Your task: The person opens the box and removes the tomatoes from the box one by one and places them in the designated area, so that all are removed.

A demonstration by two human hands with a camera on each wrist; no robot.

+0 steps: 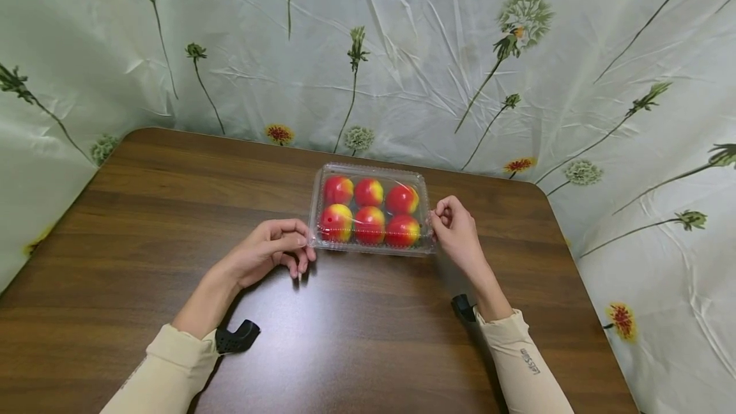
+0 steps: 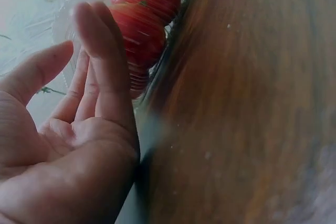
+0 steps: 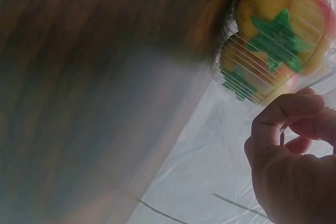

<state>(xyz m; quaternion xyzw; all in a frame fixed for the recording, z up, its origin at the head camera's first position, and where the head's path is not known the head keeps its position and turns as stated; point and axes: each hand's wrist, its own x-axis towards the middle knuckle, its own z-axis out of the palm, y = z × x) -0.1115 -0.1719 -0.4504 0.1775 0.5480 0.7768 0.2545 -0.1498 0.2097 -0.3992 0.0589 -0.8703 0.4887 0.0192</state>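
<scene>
A clear plastic clamshell box [image 1: 376,250] is on the table toward its far edge, its lid down. Inside, in two rows, are several round red-and-yellow fruits [image 1: 370,192]; the right wrist view shows green star-shaped tops [image 3: 279,40] on them. My left hand [image 1: 267,251] is at the box's near left corner, fingertips right at the rim. Its thumb [image 2: 44,69] stands apart from the loosely extended fingers [image 2: 107,66]. On the other side, my right hand [image 1: 457,229] pinches the box's right edge between thumb and curled index finger [image 3: 286,109].
The brown wood-grain table [image 1: 356,337] has rounded far corners. A pale curtain [image 1: 414,82] printed with dandelions and flowers hangs right behind and beside it. Black wrist mounts [image 1: 237,337] sit at both cream sleeves [image 1: 163,375].
</scene>
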